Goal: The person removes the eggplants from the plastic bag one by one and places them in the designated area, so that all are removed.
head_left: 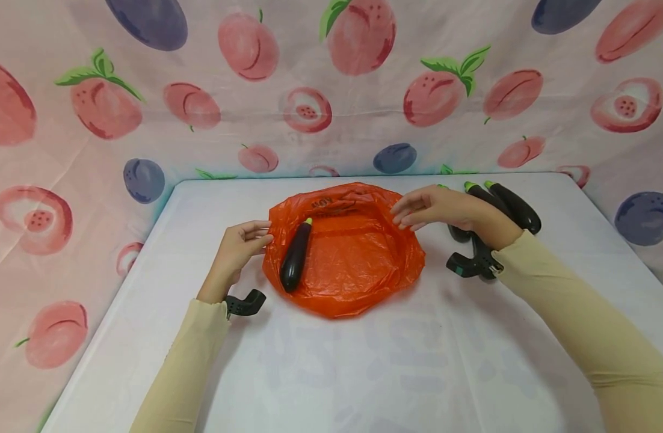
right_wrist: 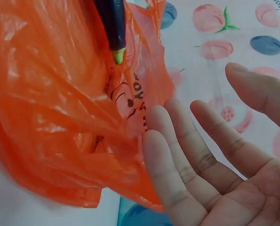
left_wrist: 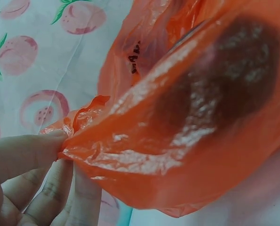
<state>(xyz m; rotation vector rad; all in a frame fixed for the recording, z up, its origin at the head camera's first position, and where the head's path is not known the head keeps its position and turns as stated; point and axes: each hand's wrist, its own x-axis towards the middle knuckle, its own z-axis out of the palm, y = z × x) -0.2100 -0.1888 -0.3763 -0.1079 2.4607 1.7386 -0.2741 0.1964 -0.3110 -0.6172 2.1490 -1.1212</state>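
Left hand (head_left: 238, 248) pinches the crinkled orange plastic bag (head_left: 358, 258) holding a dark purple aubergine (head_left: 295, 257); right hand (head_left: 437, 207), fingers straight, touches its far rim.

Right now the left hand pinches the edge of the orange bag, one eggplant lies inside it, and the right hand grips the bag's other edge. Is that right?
Not quite. The right hand grips nothing: the right wrist view shows its fingers straight beside the orange bag. The left hand does pinch the edge, and one eggplant lies inside.
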